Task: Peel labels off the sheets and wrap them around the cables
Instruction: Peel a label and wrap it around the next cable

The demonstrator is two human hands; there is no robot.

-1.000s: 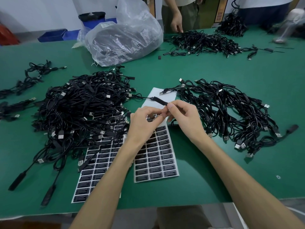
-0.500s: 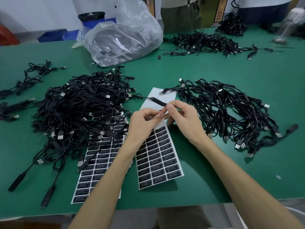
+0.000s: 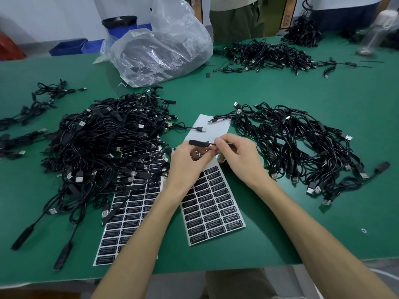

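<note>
In the head view, the 2 hands meet just above the upper, already stripped end of the centre label sheet (image 3: 216, 208), which lies on the green table (image 3: 280, 93). Between them is 1 held cable (image 3: 198, 143). The left hand (image 3: 187, 167) curls thumb and fingers around its thick black inline block. The right hand (image 3: 239, 162) pinches the thin cord where it leaves that block, thumb against forefinger. Both grips are narrow and closed on the cable. Whether a peeled label is already on it I cannot tell, since the left fingers hide that spot. A second sheet (image 3: 129, 221) lies just left of the centre sheet, its top tucked under the left cable pile (image 3: 103, 143). The right cable pile (image 3: 298, 147) lies to the right of the centre sheet, and a loose USB plug (image 3: 200, 129) rests on the sheet's bare top. The likely slip here is a crooked wrap: if the block twists between the 2 pinches, the sticker may crease or fold onto itself. The adhesive could also cling to a fingertip. Neither hand pins the centre sheet, so the next peel may lift or drag it. The cord may also snag the right pile.
</note>
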